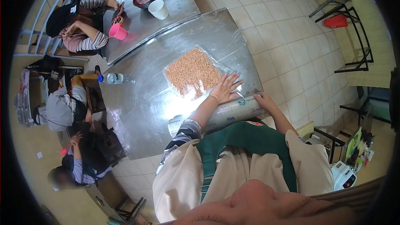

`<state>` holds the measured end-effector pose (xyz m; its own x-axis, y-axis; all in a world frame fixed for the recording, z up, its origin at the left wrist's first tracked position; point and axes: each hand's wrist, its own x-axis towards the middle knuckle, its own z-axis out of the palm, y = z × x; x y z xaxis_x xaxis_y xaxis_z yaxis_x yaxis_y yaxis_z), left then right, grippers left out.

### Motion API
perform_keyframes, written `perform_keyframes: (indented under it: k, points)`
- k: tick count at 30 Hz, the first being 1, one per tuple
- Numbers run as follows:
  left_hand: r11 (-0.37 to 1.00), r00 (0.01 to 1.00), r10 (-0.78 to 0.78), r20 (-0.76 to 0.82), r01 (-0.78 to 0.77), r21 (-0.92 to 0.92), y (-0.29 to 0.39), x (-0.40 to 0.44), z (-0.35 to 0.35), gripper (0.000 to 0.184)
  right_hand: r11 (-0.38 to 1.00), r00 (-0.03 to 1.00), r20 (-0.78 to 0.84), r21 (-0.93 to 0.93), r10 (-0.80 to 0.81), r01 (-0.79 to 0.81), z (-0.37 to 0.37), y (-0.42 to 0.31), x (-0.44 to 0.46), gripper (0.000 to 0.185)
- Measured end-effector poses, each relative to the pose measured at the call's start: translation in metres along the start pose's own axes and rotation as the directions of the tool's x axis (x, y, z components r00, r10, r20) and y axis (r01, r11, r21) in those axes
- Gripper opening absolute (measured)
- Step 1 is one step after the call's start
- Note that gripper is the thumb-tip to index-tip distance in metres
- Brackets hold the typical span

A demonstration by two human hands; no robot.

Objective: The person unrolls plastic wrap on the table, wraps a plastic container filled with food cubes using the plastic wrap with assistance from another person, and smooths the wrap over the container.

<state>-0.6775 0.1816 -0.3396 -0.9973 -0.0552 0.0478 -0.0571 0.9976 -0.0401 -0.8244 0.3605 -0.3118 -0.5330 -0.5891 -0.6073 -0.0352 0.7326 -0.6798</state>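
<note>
On the counter beyond the film roll, head view, has granular slab levelled, seemingly under clear film perhaps not yet separated; rests left hand nearer the roll, with grip wide; clasps roll's right end with right hand.

Left fingers beside granular slab

Brightly lit, white glare on metal table, fisheye curving, dark corners
</note>
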Motion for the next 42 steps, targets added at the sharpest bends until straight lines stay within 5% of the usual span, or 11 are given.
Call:
perform_keyframes:
  k: [2, 3, 5, 8, 15, 17, 26, 36, 38, 42]
  points:
    - [1.0, 1.0, -0.002, 0.008, 0.002, -0.004, 0.0, 0.001, 0.001, 0.06, 0.944, 0.965, 0.147, -0.282, 0.218, -0.17, -0.014, -0.029, 0.003, 0.052]
    - [1.0, 1.0, -0.008, 0.021, 0.008, -0.009, 0.001, 0.001, 0.001, 0.06, 0.944, 0.965, 0.145, -0.279, 0.22, -0.173, -0.017, -0.03, 0.011, 0.052]
    - [1.0, 1.0, -0.017, 0.014, 0.017, -0.023, 0.002, 0.0, 0.001, 0.06, 0.845, 0.974, 0.227, -0.526, 0.026, 0.1, -0.02, -0.03, 0.026, 0.057]
    - [0.999, 0.999, -0.03, 0.016, 0.03, -0.017, 0.003, 0.0, 0.0, 0.06, 0.7, 0.954, 0.298, -0.685, 0.018, 0.201, -0.006, -0.047, 0.039, 0.054]
    - [0.998, 0.999, -0.021, 0.041, 0.018, 0.065, 0.001, 0.001, 0.001, 0.06, 0.732, 0.998, 0.038, -0.678, -0.05, 0.063, 0.02, -0.054, 0.031, 0.036]
    - [0.997, 0.999, -0.021, 0.038, 0.018, 0.078, 0.001, 0.0, 0.003, 0.06, 0.733, 0.999, -0.015, -0.679, 0.043, -0.042, 0.019, -0.062, 0.027, 0.035]
    - [0.992, 0.996, -0.037, 0.082, 0.027, 0.119, 0.0, 0.002, 0.004, 0.059, 0.868, 0.961, -0.258, -0.494, -0.103, -0.04, 0.023, -0.031, 0.039, 0.019]
    - [0.993, 0.992, -0.063, 0.111, 0.051, 0.108, 0.001, 0.003, 0.004, 0.057, 0.933, 0.902, -0.431, -0.33, -0.012, -0.145, 0.022, -0.018, 0.041, 0.018]
    - [0.992, 0.993, -0.061, 0.103, 0.049, 0.113, 0.001, 0.002, 0.007, 0.057, 0.938, 0.951, -0.31, -0.33, 0.003, -0.111, 0.018, -0.021, 0.036, 0.013]
    - [0.993, 0.995, -0.057, 0.079, 0.048, 0.11, -0.001, 0.002, 0.012, 0.058, 0.898, 0.939, -0.343, -0.411, 0.009, -0.158, 0.016, -0.039, 0.026, 0.011]
